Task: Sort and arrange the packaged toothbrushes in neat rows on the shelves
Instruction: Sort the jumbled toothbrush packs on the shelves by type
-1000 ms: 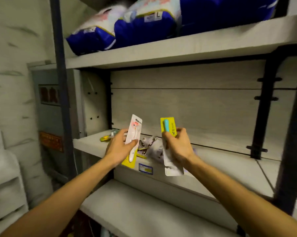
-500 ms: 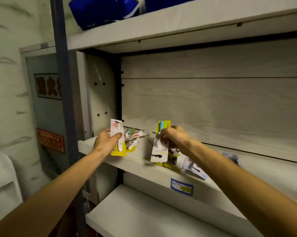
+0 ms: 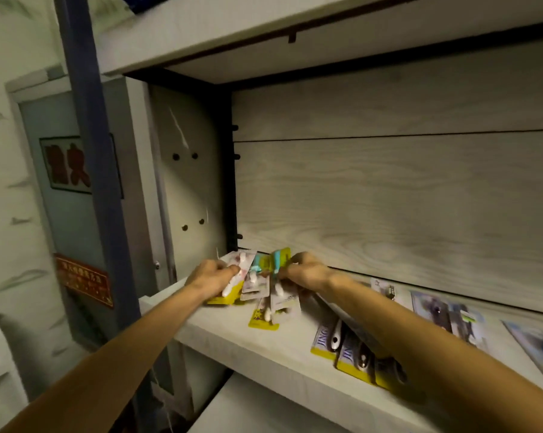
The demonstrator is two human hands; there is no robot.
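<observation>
In the head view, the left hand (image 3: 212,276) is gripping a pink and white toothbrush pack (image 3: 237,270) with curled fingers, near the back left corner of the shelf (image 3: 257,348). The right hand (image 3: 304,270) is pinching a yellow and blue pack (image 3: 278,260) just beside it, and both packs are being held tilted over a small loose pile of packs (image 3: 265,307) lying on the shelf. These packs are looking light and flat, a stiff card with a thin plastic bubble, so I judge they are sliding easily on each other and bending if squeezed in the middle; the card edge near the top or bottom is the better place for holding. Nearer the front edge of the shelf, under the right forearm, grey packs with yellow bottoms (image 3: 345,348) are lying overlapped. Toward the right end, blurred bluish packs (image 3: 445,314) are lying flat in a row; what is inside them I cannot tell. The shelf below (image 3: 264,407) is showing only bare board in the part that is visible.
</observation>
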